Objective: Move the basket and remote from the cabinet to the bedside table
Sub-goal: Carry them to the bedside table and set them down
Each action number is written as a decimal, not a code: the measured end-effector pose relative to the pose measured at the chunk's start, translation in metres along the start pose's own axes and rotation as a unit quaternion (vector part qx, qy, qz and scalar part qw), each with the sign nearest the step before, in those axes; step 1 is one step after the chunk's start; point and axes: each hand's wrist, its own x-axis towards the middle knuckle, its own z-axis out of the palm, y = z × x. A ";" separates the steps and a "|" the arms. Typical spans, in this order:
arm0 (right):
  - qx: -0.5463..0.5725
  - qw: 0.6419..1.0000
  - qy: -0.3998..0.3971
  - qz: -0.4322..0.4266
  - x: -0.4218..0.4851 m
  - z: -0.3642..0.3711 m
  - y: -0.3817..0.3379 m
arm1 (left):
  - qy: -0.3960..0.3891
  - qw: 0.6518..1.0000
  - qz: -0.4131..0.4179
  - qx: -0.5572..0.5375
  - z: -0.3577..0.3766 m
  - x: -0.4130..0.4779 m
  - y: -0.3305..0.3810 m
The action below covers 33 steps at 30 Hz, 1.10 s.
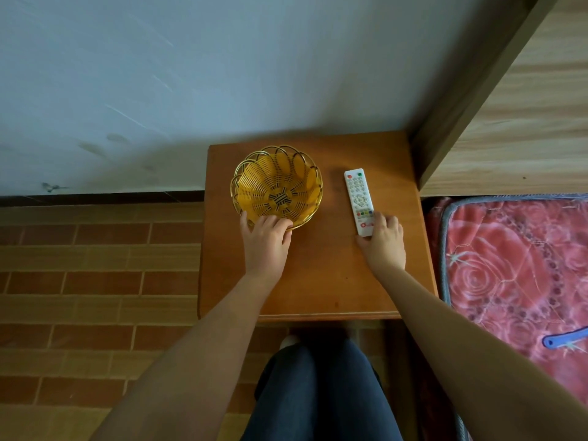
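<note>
A yellow woven basket (276,186) with a gold wire rim stands empty on the left half of a small wooden bedside table (321,275). My left hand (265,241) grips the basket's near rim, fingers curled over it. A white remote (359,198) with coloured buttons lies flat on the table's right half, pointing away from me. My right hand (383,241) rests on the remote's near end, fingers on top and thumb at its left side.
A blue-grey wall rises behind the table. The wooden headboard (509,122) and a bed with a red floral cover (515,275) sit close on the right. Brick-patterned floor (95,281) lies to the left. My dark trouser legs (318,393) are below the table's front edge.
</note>
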 end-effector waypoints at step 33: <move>-0.040 0.999 0.000 -0.029 -0.006 -0.031 -0.048 | -0.072 0.997 0.026 -0.026 -0.039 0.021 0.000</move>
